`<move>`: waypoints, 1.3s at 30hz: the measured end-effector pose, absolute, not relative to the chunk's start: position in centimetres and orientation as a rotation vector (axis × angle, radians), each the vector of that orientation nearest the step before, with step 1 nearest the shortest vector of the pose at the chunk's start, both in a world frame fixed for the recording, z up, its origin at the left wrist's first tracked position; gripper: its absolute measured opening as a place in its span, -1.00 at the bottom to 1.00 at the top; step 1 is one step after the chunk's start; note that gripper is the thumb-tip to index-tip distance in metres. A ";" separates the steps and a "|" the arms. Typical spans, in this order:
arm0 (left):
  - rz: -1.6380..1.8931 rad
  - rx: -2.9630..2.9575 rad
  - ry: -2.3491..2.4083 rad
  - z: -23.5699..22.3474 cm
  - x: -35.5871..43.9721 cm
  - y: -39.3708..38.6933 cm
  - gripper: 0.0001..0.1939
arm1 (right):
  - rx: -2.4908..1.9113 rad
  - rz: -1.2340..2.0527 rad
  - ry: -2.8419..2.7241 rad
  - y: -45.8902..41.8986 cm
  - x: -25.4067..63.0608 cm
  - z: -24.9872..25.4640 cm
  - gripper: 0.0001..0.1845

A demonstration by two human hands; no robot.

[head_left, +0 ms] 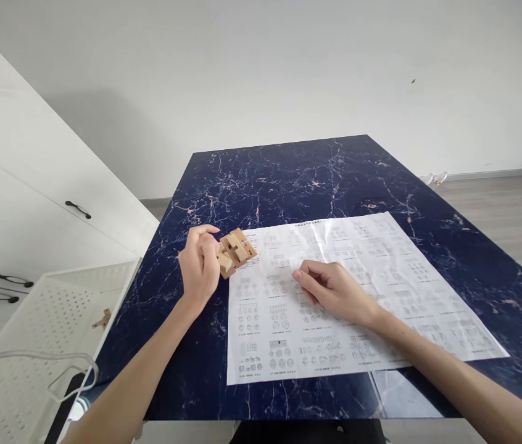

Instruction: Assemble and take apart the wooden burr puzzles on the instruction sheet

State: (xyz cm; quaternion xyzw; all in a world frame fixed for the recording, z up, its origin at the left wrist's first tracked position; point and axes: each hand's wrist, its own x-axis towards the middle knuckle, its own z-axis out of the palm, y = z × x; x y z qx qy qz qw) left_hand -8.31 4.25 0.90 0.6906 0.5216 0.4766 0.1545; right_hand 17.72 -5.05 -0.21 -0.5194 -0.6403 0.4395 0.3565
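Wooden blocks (239,248), left of centre in the frame, overlapping the paper sheet's (381,277) upper left corner, and our left hand (200,262) is curled right beside them; whether it's pinching them, we can't tell. Our right hand (337,291) lies loosely curled mid-sheet, fingertips partly hidden, nothing visible in it. We'd do well steadying those blocks and leaving the drawings (280,359) uncovered. Around us, blue table (279,179); far left, white cabinet (24,154).
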 end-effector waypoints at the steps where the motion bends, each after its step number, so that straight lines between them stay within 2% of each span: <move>1: 1.340 2.000 1.536 0.9 -8.7 4.7 -0.84 | -1.343 1.134 -1.656 -5.1 17.7 -0.2 -0.49; 3: 1.245 2.103 1.656 0.9 -9.4 5.5 -0.86 | -1.345 1.132 -1.665 -5.1 17.7 -0.2 -0.49; 5: 1.139 2.213 1.715 0.8 -9.9 6.1 -0.79 | -1.348 1.129 -1.676 -5.1 17.7 -0.2 -0.49; 12: 1.022 2.373 1.656 0.3 -10.0 6.3 -0.72 | -1.340 1.148 -1.673 -5.1 17.8 0.1 -0.49; 16: 1.041 2.382 1.592 0.0 -9.6 6.4 -0.68 | -1.335 1.155 -1.670 -5.1 17.8 0.2 -0.50; 22: 1.109 2.387 1.492 -0.7 -9.5 6.7 -0.74 | -1.353 1.142 -1.690 -5.1 17.8 0.2 -0.50; 30: 1.356 2.366 1.453 -0.3 -9.4 6.3 -0.76 | -1.375 1.125 -1.718 -5.1 17.7 0.2 -0.49; 34: 1.401 2.438 1.216 0.3 -8.4 4.5 -0.81 | -1.378 1.122 -1.721 -5.1 17.7 0.2 -0.50; 39: 0.973 2.707 0.609 -0.2 -6.2 1.2 -0.82 | -1.386 1.114 -1.736 -4.9 17.7 0.2 -0.51</move>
